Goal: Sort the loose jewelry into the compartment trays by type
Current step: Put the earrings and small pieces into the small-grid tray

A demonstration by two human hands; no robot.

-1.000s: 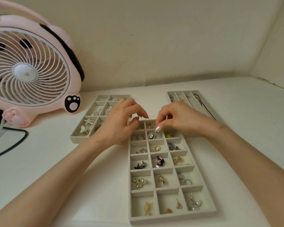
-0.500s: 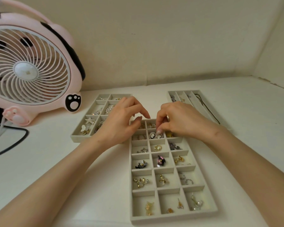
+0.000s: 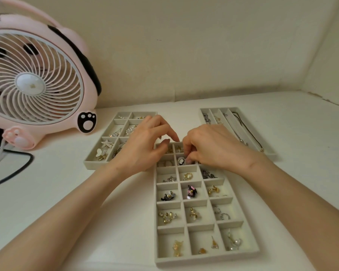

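The long compartment tray (image 3: 204, 260) lies in the middle of the white table (image 3: 47, 202), its short ends at 12 and 6 o'clock, three cells to each row. Both hands meet over its 12 o'clock end. The right hand (image 3: 211, 147), forearm running off toward 4 o'clock, has its fingers curled and pressed close together, the tips dipped into the middle cell of the second row, just at 3 o'clock of an oval black-and-white cameo piece (image 3: 181, 160) lying in that cell; whether the fingertips pinch the cameo, something smaller or nothing, I cannot tell. The left hand (image 3: 143, 145), forearm toward 8 o'clock, hovers over the tray's 11 o'clock corner, fingers loosely spread and gently bent, forefinger and thumb apart, nothing seen between them. Nearer cells hold sorted bits: a dark flower piece (image 3: 191, 191) in the centre column, gold earrings (image 3: 167, 217) at its 7 o'clock, a pearl earring (image 3: 234, 244) in the 5 o'clock corner cell. A second tray (image 3: 94, 164) with larger cells sits at 10 o'clock of the long one, partly under the left hand, a starfish brooch (image 3: 107, 143) in it. A third tray (image 3: 269, 152) of long slots lies at 2 o'clock, holding a black cord necklace (image 3: 249, 133). A pink fan (image 3: 33, 89) stands at 10 o'clock by the wall, a black cable (image 3: 14, 171) beside it
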